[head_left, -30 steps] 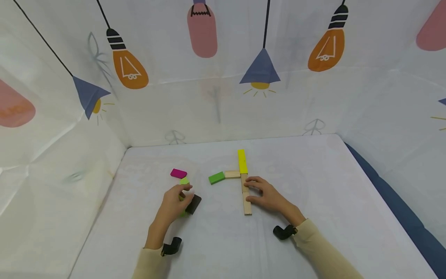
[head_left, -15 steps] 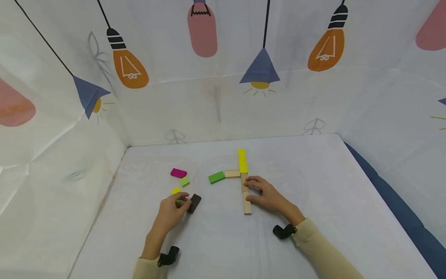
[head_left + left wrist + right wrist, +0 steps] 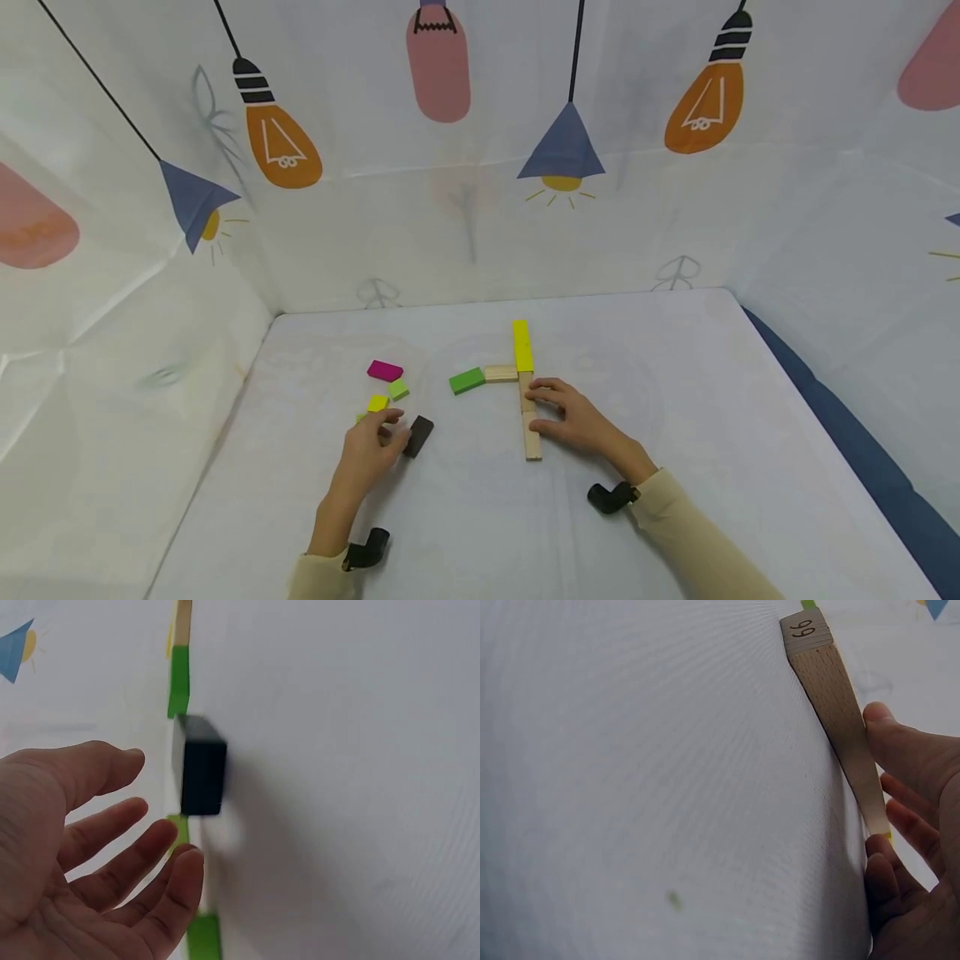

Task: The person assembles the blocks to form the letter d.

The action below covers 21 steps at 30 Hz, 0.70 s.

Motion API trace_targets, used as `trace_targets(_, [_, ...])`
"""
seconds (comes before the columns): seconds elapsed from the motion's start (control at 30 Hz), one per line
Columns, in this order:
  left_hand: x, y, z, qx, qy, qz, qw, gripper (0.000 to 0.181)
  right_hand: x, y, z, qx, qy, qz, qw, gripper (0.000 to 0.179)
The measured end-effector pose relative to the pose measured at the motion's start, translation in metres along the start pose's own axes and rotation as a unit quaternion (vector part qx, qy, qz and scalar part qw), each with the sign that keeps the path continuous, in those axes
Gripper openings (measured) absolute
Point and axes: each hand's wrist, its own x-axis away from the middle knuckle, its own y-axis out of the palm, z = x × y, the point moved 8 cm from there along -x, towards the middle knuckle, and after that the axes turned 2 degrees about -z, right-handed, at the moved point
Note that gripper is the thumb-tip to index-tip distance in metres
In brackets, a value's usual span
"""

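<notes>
My left hand (image 3: 366, 454) hovers at the left of the table with loosely bent fingers and nothing in its grasp. Just right of its thumb lies a black block (image 3: 418, 437); the left wrist view shows a gap between thumb and black block (image 3: 202, 776). Beyond the fingertips is a small yellow block (image 3: 378, 402), and a light-green edge (image 3: 362, 417) is mostly covered by the hand. My right hand (image 3: 581, 423) lies along the right side of two plain wooden blocks (image 3: 533, 442) set end to end. Its thumb touches or nearly touches the numbered wooden block (image 3: 829, 690).
A long yellow block (image 3: 522, 346) continues the wooden line away from me. A wooden crosspiece (image 3: 501, 373) branches left to a green block (image 3: 467, 381). Magenta (image 3: 386, 371) and light-green (image 3: 398, 389) blocks lie farther left. A printed curtain (image 3: 480, 208) encloses the table.
My left hand has drawn back and slightly left, away from the black block. The small yellow and light-green blocks beyond it show more fully. My right hand has stayed in place.
</notes>
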Motion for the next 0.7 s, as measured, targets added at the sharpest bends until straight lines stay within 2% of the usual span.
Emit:
trace_targets(0.17, [0.001,0.013,0.004,0.010,-0.005,0.013,0.9999,0.043,-0.001,0.000,-0.002,-0.001,-0.001,0.003,1.0000,0.051])
trace_targets(0.4, [0.002,0.022,0.001,0.048,-0.034,0.032,0.9978,0.044,-0.001,-0.001,-0.003,-0.003,0.000,0.004,1.0000,0.051])
trace_targets(0.7, [0.003,0.030,0.003,0.044,-0.037,0.028,0.9979,0.040,0.000,0.000,0.000,-0.003,0.000,0.007,1.0000,0.052])
